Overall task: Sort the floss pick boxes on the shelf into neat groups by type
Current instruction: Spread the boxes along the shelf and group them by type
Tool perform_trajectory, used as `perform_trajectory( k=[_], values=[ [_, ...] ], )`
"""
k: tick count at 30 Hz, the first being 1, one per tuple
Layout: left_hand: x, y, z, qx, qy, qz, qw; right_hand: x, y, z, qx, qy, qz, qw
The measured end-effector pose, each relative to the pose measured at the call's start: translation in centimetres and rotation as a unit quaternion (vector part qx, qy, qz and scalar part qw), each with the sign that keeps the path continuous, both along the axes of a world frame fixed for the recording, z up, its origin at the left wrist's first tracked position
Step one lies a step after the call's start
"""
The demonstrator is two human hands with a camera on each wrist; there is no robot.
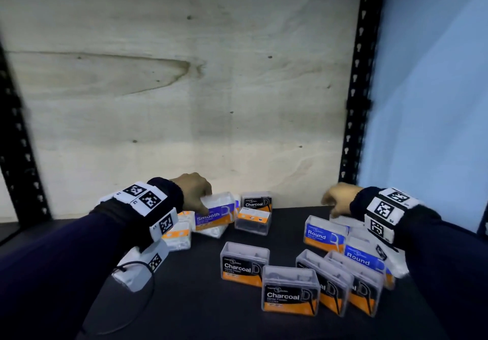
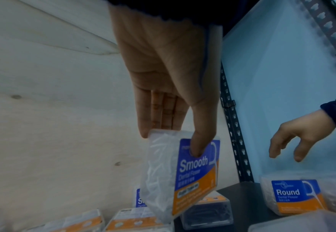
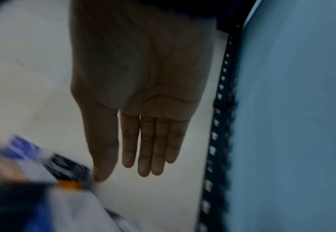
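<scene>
My left hand pinches a purple Smooth box between thumb and fingers, lifted and tilted over other white-pick boxes at the back left of the dark shelf. My right hand hovers empty with fingers straight above the blue Round boxes at the right. Several black Charcoal boxes stand in the front middle. Two more Charcoal boxes sit at the back centre, one lying on its side.
A plywood back panel closes the shelf behind. Black slotted uprights stand at both sides, with a blue wall on the right. Bare dark shelf surface lies at the front left.
</scene>
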State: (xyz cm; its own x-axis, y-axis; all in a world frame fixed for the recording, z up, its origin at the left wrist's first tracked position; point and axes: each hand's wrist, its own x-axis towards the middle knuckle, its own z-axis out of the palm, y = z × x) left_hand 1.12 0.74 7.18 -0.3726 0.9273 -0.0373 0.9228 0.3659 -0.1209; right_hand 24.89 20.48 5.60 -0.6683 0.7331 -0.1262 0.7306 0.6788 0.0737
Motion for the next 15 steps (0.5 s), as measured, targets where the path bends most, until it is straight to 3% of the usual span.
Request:
perform_trajectory(
  k=[3,8,15],
  values=[
    [0.1,-1.5,0.4,0.028,-0.016,0.009,0.999,-1.5,-4.8,1.4,-0.009,0.083,0.087,0.993],
    [-0.5,-6.4,1.0,0.051,-0.010,0.030,0.998,-4.3,-14.7,1.5,-0.016,0.148,0.234,0.961],
    [-2.0,-14.9,1.6,0.043,0.010,0.077,0.996,-9.5,-25.2,-4.1,-0.102,0.168,0.302,0.933]
  ],
)
